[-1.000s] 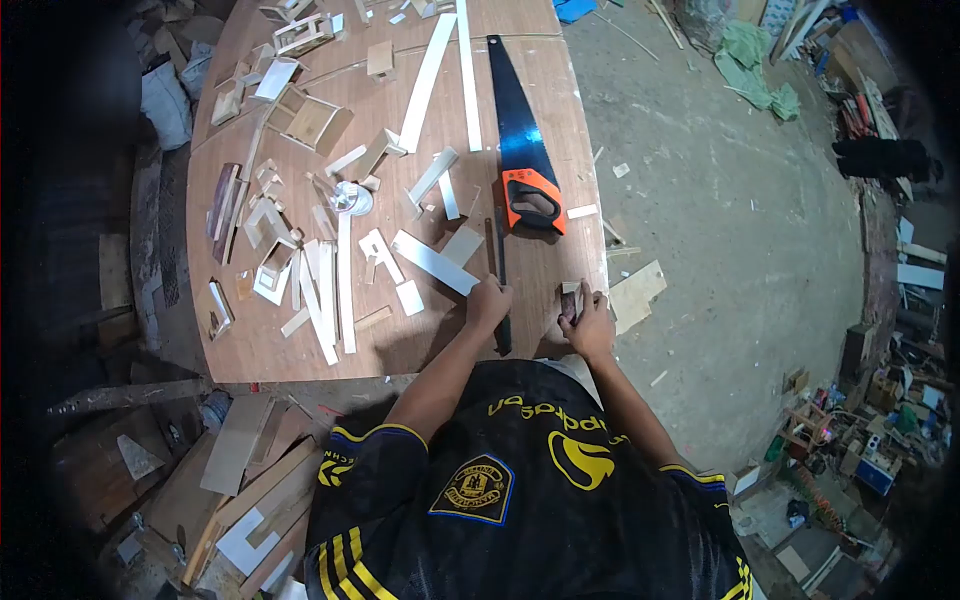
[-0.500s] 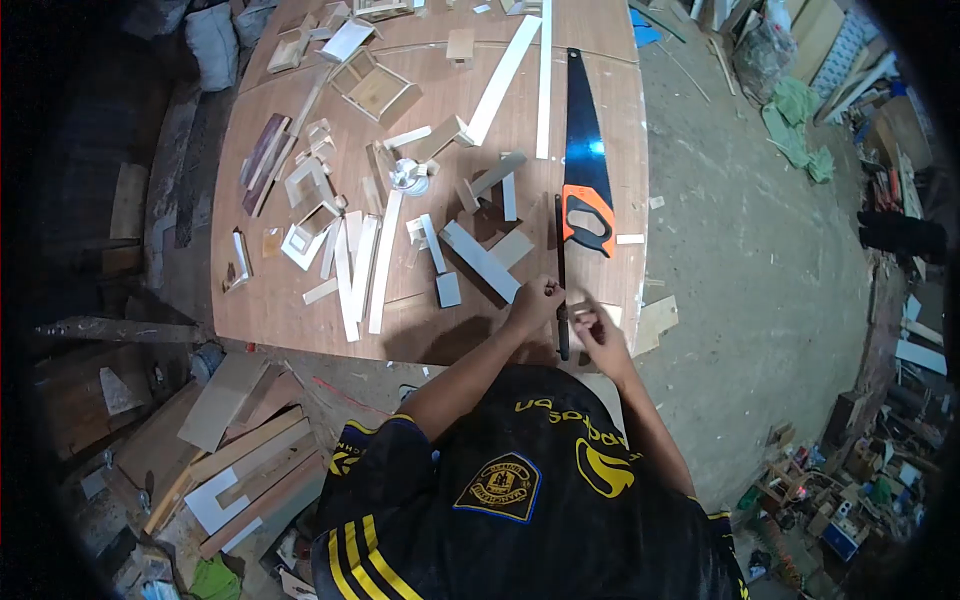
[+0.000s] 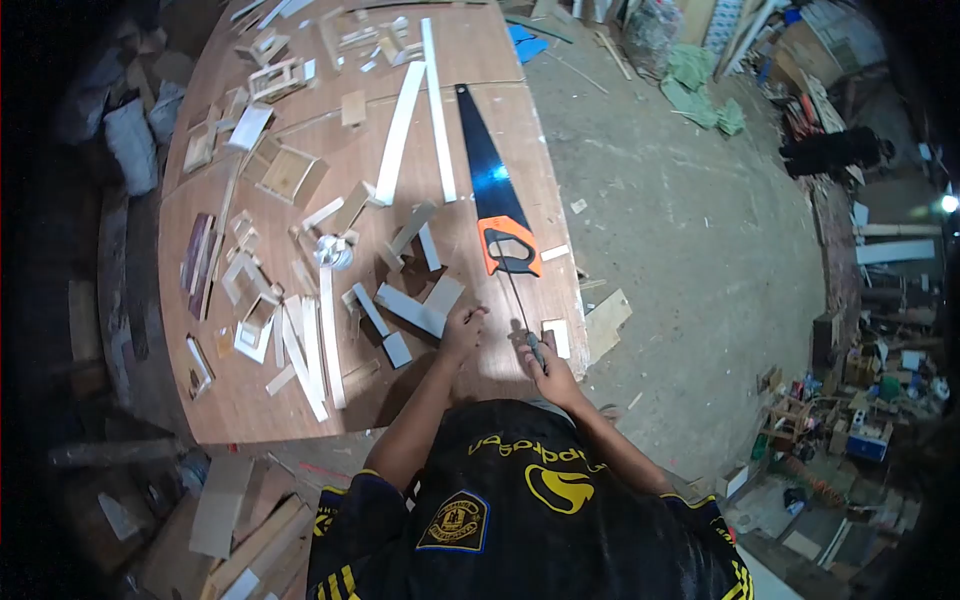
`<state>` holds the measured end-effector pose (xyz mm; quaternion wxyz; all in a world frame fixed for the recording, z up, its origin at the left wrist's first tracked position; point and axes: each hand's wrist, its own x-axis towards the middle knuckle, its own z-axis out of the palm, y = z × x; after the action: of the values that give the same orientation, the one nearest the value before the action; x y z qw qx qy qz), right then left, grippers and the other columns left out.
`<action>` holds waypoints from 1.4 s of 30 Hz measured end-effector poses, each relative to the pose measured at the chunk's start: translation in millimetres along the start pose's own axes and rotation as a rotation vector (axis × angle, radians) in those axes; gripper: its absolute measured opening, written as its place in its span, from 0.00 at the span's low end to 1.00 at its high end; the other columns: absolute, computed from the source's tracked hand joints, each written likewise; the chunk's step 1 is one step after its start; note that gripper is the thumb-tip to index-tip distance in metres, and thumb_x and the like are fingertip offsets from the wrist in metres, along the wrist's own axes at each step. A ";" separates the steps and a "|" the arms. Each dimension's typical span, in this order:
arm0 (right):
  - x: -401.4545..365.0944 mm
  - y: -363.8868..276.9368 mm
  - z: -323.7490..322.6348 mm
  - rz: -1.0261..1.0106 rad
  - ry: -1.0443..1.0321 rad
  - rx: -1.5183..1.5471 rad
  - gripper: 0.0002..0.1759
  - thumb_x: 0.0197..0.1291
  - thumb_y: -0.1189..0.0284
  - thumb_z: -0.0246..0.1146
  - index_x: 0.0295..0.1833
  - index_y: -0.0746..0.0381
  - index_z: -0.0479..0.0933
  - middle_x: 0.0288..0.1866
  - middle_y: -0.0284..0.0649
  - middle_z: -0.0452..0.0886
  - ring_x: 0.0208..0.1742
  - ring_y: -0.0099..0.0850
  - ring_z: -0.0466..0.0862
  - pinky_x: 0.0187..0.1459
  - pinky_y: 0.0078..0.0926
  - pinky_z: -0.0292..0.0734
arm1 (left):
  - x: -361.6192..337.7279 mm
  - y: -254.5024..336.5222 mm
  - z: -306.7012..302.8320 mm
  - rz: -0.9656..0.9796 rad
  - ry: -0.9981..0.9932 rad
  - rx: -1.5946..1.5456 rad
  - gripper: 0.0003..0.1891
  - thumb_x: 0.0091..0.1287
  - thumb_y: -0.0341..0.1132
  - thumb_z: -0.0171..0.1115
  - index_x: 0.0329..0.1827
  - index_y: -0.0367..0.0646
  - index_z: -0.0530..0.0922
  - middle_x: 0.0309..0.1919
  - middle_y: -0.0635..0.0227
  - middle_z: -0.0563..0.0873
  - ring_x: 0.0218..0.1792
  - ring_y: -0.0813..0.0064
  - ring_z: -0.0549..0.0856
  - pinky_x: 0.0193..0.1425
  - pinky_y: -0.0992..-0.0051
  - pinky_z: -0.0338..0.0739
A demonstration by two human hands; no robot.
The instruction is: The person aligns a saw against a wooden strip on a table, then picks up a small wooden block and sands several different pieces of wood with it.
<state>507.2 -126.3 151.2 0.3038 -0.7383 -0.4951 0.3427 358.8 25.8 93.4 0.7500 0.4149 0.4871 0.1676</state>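
My right hand (image 3: 545, 360) is closed around the dark grey handle of a long, thin file (image 3: 517, 302) near the table's front edge. The file's narrow dark shaft points away from me, its far end reaching the handle of the handsaw (image 3: 490, 180). That saw lies flat, with a dark blade and an orange and black handle. To the left, my left hand (image 3: 463, 332) hovers over the tabletop with fingers half bent and slightly apart, seemingly holding nothing. Beside it rests a pale wooden board (image 3: 410, 310). A small white piece (image 3: 556, 338) lies just right of my right hand.
The wooden table (image 3: 480, 385) carries several strips, such as a long white strip (image 3: 438, 110), and small wooden frames, including an open box (image 3: 285, 172). A white roundish item (image 3: 333, 252) stands among them. Scrap boards (image 3: 607, 325) lie on the floor to the right.
My right hand has taken hold of the file's handle and turned the file; my left hand has come away from it leftward. The view has shifted, so the table appears further left and lower.
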 end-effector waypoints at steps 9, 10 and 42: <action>-21.8 -16.1 -8.7 0.162 0.109 -0.125 0.18 0.69 0.59 0.51 0.54 0.62 0.72 0.39 0.60 0.80 0.41 0.58 0.81 0.42 0.50 0.74 | -10.4 14.3 -20.0 -0.041 -0.007 -0.009 0.11 0.73 0.37 0.53 0.45 0.40 0.79 0.20 0.78 0.72 0.18 0.87 0.71 0.21 0.82 0.69; -22.4 -20.2 -10.8 0.178 0.079 -0.167 0.17 0.69 0.60 0.52 0.51 0.63 0.71 0.38 0.61 0.79 0.40 0.58 0.80 0.41 0.52 0.74 | -10.4 10.1 -18.9 -0.026 -0.004 -0.059 0.10 0.73 0.37 0.53 0.46 0.40 0.79 0.20 0.78 0.72 0.19 0.87 0.71 0.21 0.82 0.70; -191.7 76.7 10.5 0.173 0.129 -0.124 0.17 0.68 0.59 0.53 0.47 0.60 0.78 0.36 0.53 0.82 0.39 0.53 0.82 0.39 0.47 0.75 | -215.9 -100.4 -36.5 -0.090 0.235 -0.022 0.10 0.71 0.37 0.52 0.47 0.42 0.77 0.28 0.74 0.74 0.25 0.80 0.75 0.27 0.77 0.74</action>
<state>486.1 -330.2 124.0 0.2581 -0.8162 -0.4293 0.2879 210.5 -159.2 135.7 0.6989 0.3620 0.5880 0.1866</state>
